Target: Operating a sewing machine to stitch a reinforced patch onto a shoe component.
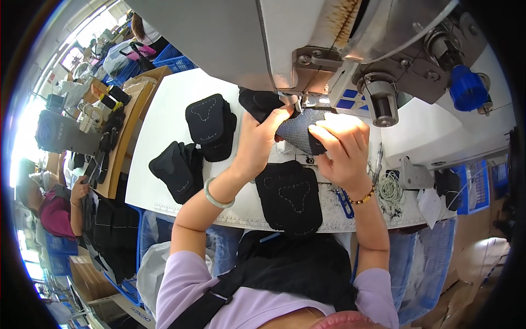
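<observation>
Under the sewing machine's needle area [298, 104], both my hands hold a black and grey fabric piece [301, 130], its grey textured side facing up. My left hand [262, 132] pinches its left part beside the presser foot, where a black flap [257, 103] sticks out. The fingers of my right hand [346, 145] are bent over the right end. Nearer to me lies a stack of black fabric pieces [290, 197] with pale stitched outlines. Two more stacks, an upper one [210, 126] and a lower one [176, 170], lie to the left.
Blue thread snips [344, 204], tweezers [379, 159] and a coil of pale cord [390, 191] lie on the right of the white table [164, 109]. The machine head [219, 33] overhangs the far side. A co-worker [57, 211] sits at the left beside a wooden-edged table [127, 142].
</observation>
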### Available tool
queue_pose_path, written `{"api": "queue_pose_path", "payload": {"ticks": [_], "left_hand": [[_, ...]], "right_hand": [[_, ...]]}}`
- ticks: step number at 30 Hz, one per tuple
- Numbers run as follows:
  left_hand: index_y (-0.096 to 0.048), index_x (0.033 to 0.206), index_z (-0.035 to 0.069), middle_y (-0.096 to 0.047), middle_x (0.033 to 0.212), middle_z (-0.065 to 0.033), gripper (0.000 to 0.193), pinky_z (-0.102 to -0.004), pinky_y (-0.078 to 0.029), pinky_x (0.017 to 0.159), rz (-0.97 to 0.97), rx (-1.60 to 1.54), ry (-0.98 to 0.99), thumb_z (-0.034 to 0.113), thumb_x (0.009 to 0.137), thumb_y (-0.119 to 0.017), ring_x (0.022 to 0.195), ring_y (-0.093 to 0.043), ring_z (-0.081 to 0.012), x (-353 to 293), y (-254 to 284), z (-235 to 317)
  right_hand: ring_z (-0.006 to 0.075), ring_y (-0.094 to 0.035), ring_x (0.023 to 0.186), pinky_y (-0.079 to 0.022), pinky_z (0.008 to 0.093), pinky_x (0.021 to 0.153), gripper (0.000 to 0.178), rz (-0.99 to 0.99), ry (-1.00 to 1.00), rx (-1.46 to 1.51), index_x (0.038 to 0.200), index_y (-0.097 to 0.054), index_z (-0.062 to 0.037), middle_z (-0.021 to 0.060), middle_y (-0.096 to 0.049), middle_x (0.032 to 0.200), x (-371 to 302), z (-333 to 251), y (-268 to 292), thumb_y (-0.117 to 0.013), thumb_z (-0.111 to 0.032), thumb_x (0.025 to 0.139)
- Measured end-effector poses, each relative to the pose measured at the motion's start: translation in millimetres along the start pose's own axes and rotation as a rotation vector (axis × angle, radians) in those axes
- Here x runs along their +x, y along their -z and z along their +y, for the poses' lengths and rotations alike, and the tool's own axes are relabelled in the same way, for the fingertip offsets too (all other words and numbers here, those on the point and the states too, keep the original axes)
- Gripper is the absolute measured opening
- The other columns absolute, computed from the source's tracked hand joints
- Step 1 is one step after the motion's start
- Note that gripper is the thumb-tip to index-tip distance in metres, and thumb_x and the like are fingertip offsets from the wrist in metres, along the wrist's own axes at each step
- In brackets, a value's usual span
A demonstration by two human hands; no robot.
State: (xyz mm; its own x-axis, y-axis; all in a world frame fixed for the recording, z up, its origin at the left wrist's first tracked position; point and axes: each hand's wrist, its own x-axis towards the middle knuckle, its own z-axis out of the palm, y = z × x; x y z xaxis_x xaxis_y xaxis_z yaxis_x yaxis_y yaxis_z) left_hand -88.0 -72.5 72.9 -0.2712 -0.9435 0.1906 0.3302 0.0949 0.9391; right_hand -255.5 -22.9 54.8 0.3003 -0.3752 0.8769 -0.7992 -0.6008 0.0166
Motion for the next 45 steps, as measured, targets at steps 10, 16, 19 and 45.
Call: {"api": "queue_pose_path", "payload": {"ticks": [10, 16, 19, 45], "left_hand": [[-0.061, 0.091, 0.003, -0.059, 0.086, 0.0007, 0.008, -0.0223, -0.042, 0.070, 0.134, 0.037, -0.235, 0.005, 0.084, -0.058, 0.078, -0.053, -0.0073, -6.9, -14.7, -9.9], [-0.060, 0.088, 0.001, -0.057, 0.086, 0.0000, 0.006, -0.0227, -0.041, 0.075, 0.237, 0.117, -0.365, 0.002, 0.082, -0.059, 0.079, -0.051, -0.0090, -11.9, -29.1, -10.5], [-0.060, 0.087, 0.000, -0.057, 0.087, -0.0009, 0.004, -0.0227, -0.041, 0.075, 0.273, 0.019, -0.345, 0.002, 0.083, -0.058, 0.081, -0.051, -0.0091, -12.2, -31.5, -16.7], [-0.060, 0.104, -0.004, -0.064, 0.100, -0.0081, 0.021, -0.0284, -0.049, 0.084, -0.060, -0.329, 0.255, 0.005, 0.085, -0.059, 0.093, -0.061, -0.0155, 13.1, 27.6, -4.7]], "right_hand": [[0.0198, -0.055, 0.086, -0.042, 0.0368, 0.085, 0.035, 0.098, -0.014, -0.088, 0.096, -0.064, -0.0097, 0.0013, -0.060, 0.092, -0.6, 6.8, -3.5, -0.064, -0.004, 0.061], [0.0242, -0.057, 0.084, -0.044, 0.0386, 0.085, 0.039, 0.120, -0.104, -0.040, 0.096, -0.067, -0.0065, 0.0057, -0.062, 0.089, -4.3, 8.6, -5.2, -0.061, 0.006, 0.060], [0.0230, -0.060, 0.090, -0.047, 0.0294, 0.078, 0.044, 0.166, -0.285, 0.053, 0.099, -0.067, -0.0019, 0.0097, -0.066, 0.095, -10.0, 7.6, -9.9, -0.053, 0.018, 0.062], [0.0245, -0.055, 0.077, -0.047, 0.0300, 0.070, 0.023, 0.377, -0.287, 0.082, 0.095, -0.054, -0.0010, 0.0129, -0.057, 0.093, -16.3, 15.2, -17.9, -0.059, 0.007, 0.074]]}}
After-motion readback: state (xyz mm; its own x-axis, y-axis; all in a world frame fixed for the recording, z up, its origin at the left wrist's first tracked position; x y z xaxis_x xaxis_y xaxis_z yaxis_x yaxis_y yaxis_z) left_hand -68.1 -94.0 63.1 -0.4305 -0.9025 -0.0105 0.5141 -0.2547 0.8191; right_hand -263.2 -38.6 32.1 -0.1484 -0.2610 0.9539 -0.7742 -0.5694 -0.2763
